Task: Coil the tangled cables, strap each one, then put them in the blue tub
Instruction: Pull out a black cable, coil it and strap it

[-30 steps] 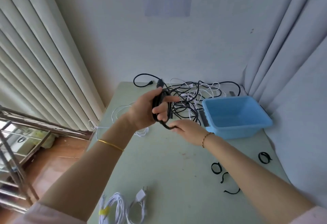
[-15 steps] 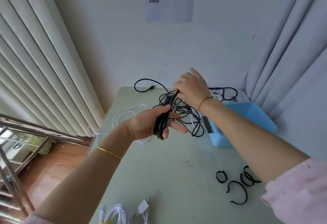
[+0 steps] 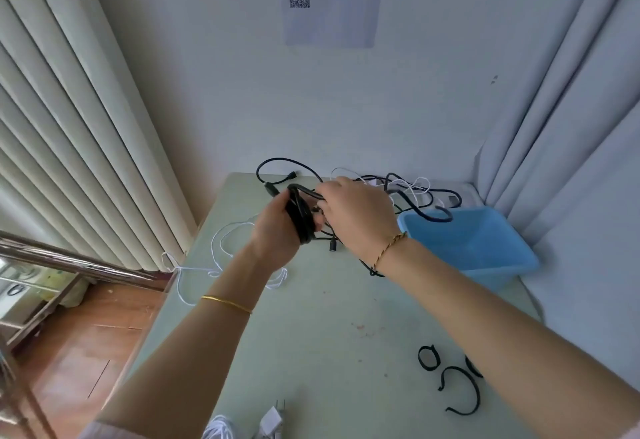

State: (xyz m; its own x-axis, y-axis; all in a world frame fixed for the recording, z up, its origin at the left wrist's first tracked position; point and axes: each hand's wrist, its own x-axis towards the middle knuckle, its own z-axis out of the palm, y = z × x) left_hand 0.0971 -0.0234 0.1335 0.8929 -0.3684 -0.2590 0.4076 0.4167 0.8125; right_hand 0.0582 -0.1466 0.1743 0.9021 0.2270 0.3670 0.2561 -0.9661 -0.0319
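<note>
Coiling the black cable was the step in hand; my left hand, centre of the frame, gripped the finished loops with its fingers curled round the bundle; my right hand, just right of it, closed on the free run of the same cable at the top of the loops, though the back of the hand hid the exact fingertip contact. The free run led away to the upper right into the tangle of black and white cables at the far edge of the table; one black strand lay over the near-left rim of the blue tub, which stood at right of centre with no cable coiled inside it. The straps lay loose at lower right, untouched; bundled white cables showed at the bottom edge. My judgement: the task was at an early stage. The next move called for laying the pinched run onto the loops and drawing more slack out of the tangle without dragging the other cables; only once the tail was free would a strap be needed.
</note>
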